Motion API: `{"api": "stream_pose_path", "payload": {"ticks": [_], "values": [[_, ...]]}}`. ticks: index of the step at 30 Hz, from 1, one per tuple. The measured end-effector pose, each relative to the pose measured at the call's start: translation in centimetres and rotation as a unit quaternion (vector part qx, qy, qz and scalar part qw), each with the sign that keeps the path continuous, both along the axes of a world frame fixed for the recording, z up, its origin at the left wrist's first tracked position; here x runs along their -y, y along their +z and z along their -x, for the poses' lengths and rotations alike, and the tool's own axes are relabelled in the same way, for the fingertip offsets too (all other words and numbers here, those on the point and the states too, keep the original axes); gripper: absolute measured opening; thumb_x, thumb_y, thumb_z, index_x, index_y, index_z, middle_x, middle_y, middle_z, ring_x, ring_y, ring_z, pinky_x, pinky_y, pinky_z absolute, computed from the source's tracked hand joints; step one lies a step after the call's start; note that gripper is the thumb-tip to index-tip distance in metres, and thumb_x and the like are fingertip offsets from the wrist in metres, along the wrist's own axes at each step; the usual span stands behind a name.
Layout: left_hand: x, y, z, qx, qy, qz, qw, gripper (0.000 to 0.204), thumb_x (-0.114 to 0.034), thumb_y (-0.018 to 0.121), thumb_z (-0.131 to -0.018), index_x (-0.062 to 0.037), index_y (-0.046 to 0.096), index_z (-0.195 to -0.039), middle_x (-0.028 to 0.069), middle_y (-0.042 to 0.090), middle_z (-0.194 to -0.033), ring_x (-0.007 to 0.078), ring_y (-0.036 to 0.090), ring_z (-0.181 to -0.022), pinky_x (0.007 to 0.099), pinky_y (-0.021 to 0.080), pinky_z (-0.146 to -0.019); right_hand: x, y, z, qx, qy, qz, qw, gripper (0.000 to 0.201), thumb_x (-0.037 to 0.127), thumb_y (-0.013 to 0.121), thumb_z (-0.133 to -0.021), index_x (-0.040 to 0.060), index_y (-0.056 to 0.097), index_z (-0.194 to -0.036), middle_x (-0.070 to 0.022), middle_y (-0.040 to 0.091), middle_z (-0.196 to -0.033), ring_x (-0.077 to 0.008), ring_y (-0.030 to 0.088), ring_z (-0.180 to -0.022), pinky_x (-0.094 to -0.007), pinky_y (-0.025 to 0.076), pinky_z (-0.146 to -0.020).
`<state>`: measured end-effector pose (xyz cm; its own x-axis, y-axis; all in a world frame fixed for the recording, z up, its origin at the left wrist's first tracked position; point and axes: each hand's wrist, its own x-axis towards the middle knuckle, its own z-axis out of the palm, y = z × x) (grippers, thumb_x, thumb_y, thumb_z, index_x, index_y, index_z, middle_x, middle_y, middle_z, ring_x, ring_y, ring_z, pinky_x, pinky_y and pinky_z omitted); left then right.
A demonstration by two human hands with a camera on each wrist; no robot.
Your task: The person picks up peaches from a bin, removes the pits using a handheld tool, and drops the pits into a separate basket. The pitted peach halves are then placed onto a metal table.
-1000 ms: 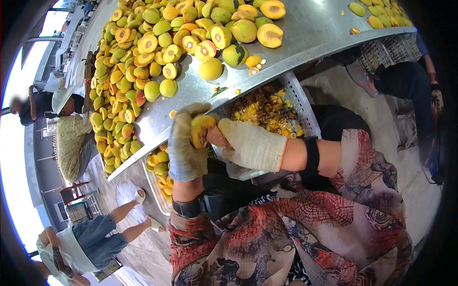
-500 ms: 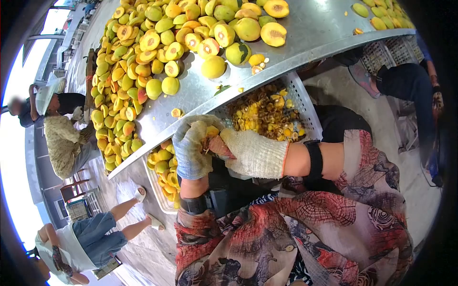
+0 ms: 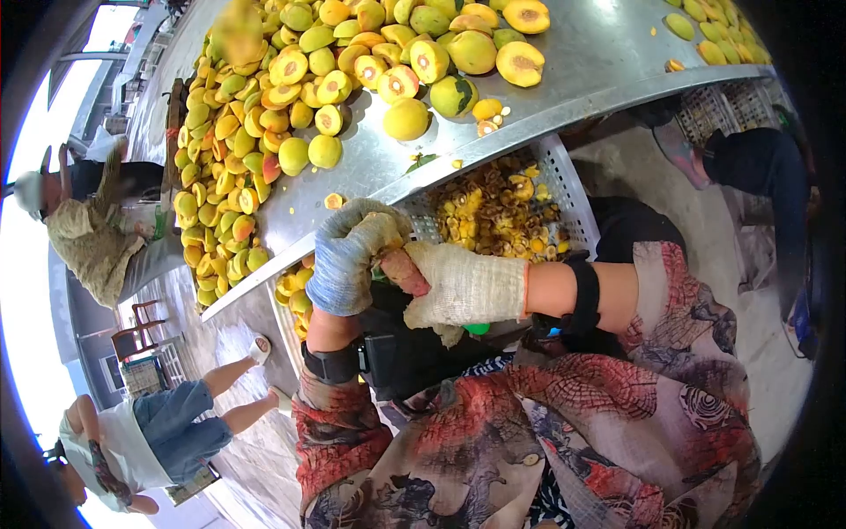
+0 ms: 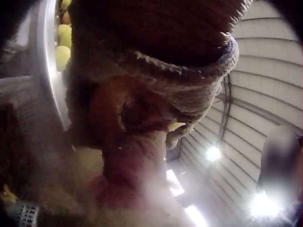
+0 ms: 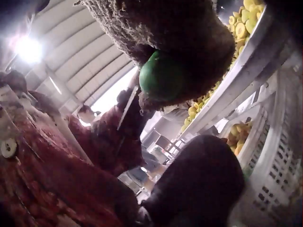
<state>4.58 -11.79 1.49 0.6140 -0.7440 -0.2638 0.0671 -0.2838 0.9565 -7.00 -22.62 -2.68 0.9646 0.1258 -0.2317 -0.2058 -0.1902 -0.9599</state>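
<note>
Right grip around one green handle

Lamps are glowing under the ribbed ceiling; a chair is standing on the floor beyond the left corner of the tabletop.

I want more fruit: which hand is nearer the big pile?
Left: your left hand is by the table edge, nearer the pile; your right hand is farther, by the pit crate.
</note>
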Motion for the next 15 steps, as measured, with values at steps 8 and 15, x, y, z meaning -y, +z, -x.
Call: {"api": "stream_pose_path", "payload": {"ticks": [8,15], "values": [[-0.2,-0.2,-0.6,-0.055,0.024,0.018,0.998,0.016,-0.013,0.056,-0.081,0.0014,0.062,-0.085,0.0074,0.063,-0.077,0.0144,0.057,-0.066,0.0247,0.047,-0.062,0.9,1.5,-0.5,-0.107,0.043,-0.210,0.971,0.027,0.019,0.070,-0.068,0.0016,0.052,-0.079,-0.0131,0.058,-0.064,-0.0238,0.061,-0.060,-0.0360,0.050,-0.054],[-0.9,-1.6,-0.5,-0.079,0.098,0.068,0.990,0.019,-0.017,0.057,-0.080,0.0016,0.061,-0.084,0.0078,0.062,-0.076,0.0150,0.057,-0.066,0.0251,0.046,-0.062,0.4,1.5,-1.5,-0.052,0.052,-0.103,0.992,0.026,0.014,0.065,-0.072,-0.0001,0.050,-0.087,-0.0161,0.058,-0.067,-0.0277,0.061,-0.058,-0.0402,0.052,-0.056]]}}
